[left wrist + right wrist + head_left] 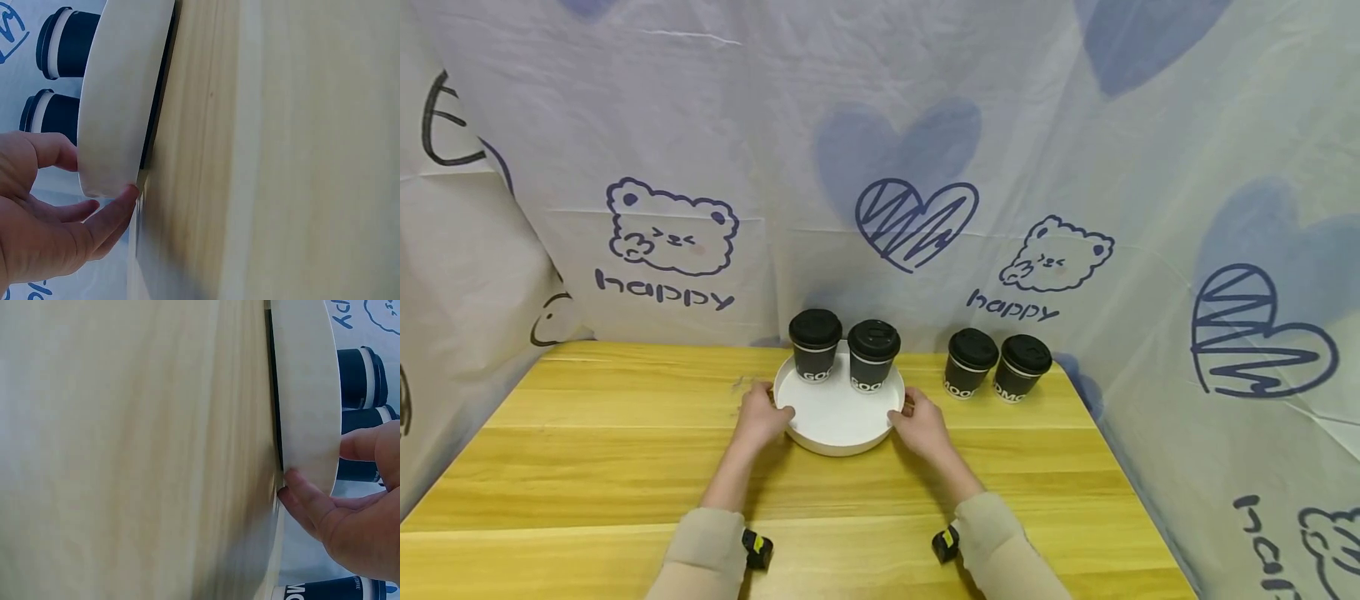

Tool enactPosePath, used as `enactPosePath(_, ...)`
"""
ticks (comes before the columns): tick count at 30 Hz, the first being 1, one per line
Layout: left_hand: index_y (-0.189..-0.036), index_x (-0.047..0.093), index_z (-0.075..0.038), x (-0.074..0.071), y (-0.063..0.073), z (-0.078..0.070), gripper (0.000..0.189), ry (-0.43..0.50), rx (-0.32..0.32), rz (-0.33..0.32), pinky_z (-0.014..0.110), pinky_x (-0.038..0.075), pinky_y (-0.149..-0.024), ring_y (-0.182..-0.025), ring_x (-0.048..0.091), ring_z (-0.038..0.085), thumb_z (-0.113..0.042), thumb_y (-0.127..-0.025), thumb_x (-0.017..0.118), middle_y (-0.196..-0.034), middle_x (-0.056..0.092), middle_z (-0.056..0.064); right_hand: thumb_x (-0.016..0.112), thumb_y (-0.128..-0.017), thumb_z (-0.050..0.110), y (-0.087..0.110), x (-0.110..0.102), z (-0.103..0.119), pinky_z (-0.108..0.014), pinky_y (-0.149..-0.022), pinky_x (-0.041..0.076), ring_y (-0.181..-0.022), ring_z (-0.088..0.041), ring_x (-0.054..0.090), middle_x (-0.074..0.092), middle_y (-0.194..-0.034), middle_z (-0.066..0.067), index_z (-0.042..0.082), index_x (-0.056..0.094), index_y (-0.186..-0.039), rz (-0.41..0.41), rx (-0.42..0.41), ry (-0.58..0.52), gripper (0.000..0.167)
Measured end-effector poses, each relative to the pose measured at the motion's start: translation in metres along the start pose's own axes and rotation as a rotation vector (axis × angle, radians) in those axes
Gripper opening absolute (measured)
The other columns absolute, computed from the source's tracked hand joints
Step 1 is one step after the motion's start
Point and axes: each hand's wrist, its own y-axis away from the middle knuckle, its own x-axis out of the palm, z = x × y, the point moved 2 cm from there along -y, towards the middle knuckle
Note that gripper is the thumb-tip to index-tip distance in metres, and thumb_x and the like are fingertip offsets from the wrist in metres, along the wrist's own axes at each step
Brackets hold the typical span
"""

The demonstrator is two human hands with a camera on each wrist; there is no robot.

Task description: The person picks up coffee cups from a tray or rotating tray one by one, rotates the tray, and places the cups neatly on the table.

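Note:
A round white tray (838, 421) is at the far middle of the wooden table, with two black lidded paper cups standing on it. The left cup (815, 346) is near the tray's back rim; the right cup (872, 357) stands just beside it. My left hand (762, 414) grips the tray's left side, thumb over the rim and fingers low on the outer wall. On the opposite side my right hand (921, 423) holds the rim the same way. In both wrist views the tray wall (119, 94) sits between thumb and fingers, close over the table.
Two more black lidded cups, one (970, 363) beside the other (1022, 368), stand on the table to the right of the tray. A white cloth (805, 250) printed with hearts and bears hangs behind the wooden table (610, 442) and along its sides.

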Motion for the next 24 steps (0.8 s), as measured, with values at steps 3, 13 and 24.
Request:
enactPosePath(3,-0.137,0.040,0.025,0.000,-0.002,0.002,0.063,-0.003,0.014,0.000,0.059,0.045,-0.108,-0.124,0.054,0.054,0.001,-0.082,0.060,-0.129,0.053,0.045,0.066,-0.096,0.006,0.003,-0.001,0.001,-0.044,-0.101,0.055,-0.124,-0.040,0.064,0.060,-0.137,-0.032,-0.014,0.050,-0.142,0.001,-0.005,0.002,0.053)
enactPosePath(13,-0.133,0.048,0.023,0.000,-0.008,0.003,0.055,-0.005,0.023,0.015,0.058,0.046,-0.105,-0.119,0.056,0.050,0.001,-0.084,0.058,-0.125,0.057,0.041,0.061,-0.098,0.007,-0.009,-0.006,-0.002,-0.045,-0.106,0.052,-0.129,-0.039,0.061,0.058,-0.145,-0.024,-0.011,0.048,-0.147,-0.085,0.006,-0.102,0.054)
enactPosePath(24,-0.137,0.048,0.021,0.000,-0.021,0.006,0.056,0.011,0.009,0.038,0.057,0.045,-0.108,-0.124,0.054,0.050,0.002,-0.085,0.053,-0.132,0.055,0.040,0.057,-0.097,0.005,-0.023,-0.007,-0.003,-0.044,-0.105,0.052,-0.125,-0.039,0.062,0.060,-0.142,-0.024,-0.010,0.051,-0.144,-0.087,-0.031,-0.034,0.050)
